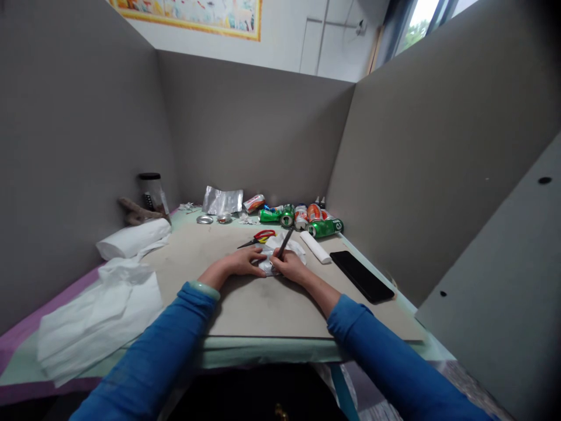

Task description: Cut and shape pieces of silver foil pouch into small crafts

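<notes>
My right hand [289, 265] is closed around a dark pen-like tool [286, 241], held upright and slanted as for writing. Its lower tip is hidden by my fingers. Beneath the tool lies a small shiny sheet [266, 268], silvery or whitish, on top of crumpled white tissue [298, 248]. My left hand [243, 261] rests with fingers apart, fingertips touching the left edge of the sheet. Just beyond my hands are scissors [264, 235] with red and yellow handles, their blades pointing left. Everything sits on a beige board [272, 316].
Several crushed cans [324, 227] and a bent metal sheet [222, 202] line the back. To the right lie a white bar [315, 248] and a black phone [362, 276]. At left are a paper roll [135, 238], white cloth [100, 310] and a jar [153, 193]. Grey panels [254, 128] enclose three sides.
</notes>
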`<state>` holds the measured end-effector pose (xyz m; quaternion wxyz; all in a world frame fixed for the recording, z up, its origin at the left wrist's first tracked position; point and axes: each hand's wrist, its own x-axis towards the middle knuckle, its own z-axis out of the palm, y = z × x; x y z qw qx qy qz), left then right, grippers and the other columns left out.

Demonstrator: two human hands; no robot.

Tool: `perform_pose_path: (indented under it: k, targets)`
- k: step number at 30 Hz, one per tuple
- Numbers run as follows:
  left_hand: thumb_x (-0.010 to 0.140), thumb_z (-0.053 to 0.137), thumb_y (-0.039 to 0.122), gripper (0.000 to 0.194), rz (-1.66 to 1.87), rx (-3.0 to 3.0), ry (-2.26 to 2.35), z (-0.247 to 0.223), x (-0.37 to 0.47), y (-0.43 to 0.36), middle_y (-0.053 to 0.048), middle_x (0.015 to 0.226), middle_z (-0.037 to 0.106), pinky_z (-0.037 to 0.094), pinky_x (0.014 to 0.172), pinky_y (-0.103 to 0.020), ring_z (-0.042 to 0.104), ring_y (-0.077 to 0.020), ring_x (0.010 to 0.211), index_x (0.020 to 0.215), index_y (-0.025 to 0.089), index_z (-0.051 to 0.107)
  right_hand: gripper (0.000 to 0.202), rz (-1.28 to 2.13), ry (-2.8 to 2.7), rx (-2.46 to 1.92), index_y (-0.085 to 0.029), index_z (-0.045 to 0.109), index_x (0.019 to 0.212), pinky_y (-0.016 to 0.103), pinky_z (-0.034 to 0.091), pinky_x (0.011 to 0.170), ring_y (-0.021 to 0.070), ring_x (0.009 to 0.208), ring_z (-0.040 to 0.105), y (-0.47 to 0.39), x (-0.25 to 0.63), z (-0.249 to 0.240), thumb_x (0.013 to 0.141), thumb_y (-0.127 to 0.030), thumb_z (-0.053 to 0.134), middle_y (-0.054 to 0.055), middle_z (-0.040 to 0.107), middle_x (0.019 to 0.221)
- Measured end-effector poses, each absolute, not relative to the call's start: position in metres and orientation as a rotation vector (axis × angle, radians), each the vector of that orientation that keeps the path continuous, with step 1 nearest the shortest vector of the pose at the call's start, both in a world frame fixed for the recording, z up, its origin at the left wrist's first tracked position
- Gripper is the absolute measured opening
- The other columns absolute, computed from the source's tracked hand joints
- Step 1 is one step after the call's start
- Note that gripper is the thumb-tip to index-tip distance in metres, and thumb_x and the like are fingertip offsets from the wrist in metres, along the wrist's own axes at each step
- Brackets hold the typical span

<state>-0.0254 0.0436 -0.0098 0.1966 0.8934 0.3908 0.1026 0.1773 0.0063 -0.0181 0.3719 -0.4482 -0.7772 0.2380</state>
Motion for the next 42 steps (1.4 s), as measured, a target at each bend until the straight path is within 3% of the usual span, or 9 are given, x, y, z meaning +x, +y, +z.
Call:
perform_pose_path:
  k: [11, 22, 42]
  targets:
    - [0.068, 0.066, 0.058, 0.072, 0.264, 2.49, 1.111, -0.007, -0.0248, 0.041, -0.004, 0.147, 0.031, 0.02, 0.111, -0.038, 0.027, -0.0307, 0.134, 0.13, 0.025, 0.051, 0.02, 0.764, -1.8, -1.098, -0.016, 0.052, 0.068, 0.02, 0.035, 0.05, 0.0099, 0.05, 0.045, 0.0098, 0.1803, -0.0234, 0.079, -0.033, 0.048, -0.004, 0.048, 0.051]
    - [0.068, 0.065, 0.06, 0.074, 0.274, 2.491, 1.149, -0.0082, -0.0253, 0.042, -0.006, 0.146, 0.032, 0.021, 0.111, -0.037, 0.028, -0.0319, 0.133, 0.13, 0.023, 0.052, 0.021, 0.567, -1.905, -1.168, -0.017, 0.053, 0.065, 0.022, 0.033, 0.053, 0.0117, 0.056, 0.048, 0.0023, 0.1792, -0.0182, 0.08, -0.031, 0.046, -0.002, 0.052, 0.054]
    - [0.065, 0.067, 0.06, 0.072, 0.301, 2.462, 1.134, -0.0101, -0.0258, 0.0447, -0.005, 0.146, 0.034, 0.02, 0.111, -0.039, 0.028, -0.0318, 0.133, 0.127, 0.025, 0.054, 0.02, 0.504, -2.006, -1.179, -0.017, 0.054, 0.065, 0.022, 0.032, 0.055, 0.012, 0.058, 0.047, 0.003, 0.1778, -0.0173, 0.08, -0.027, 0.046, -0.002, 0.051, 0.056]
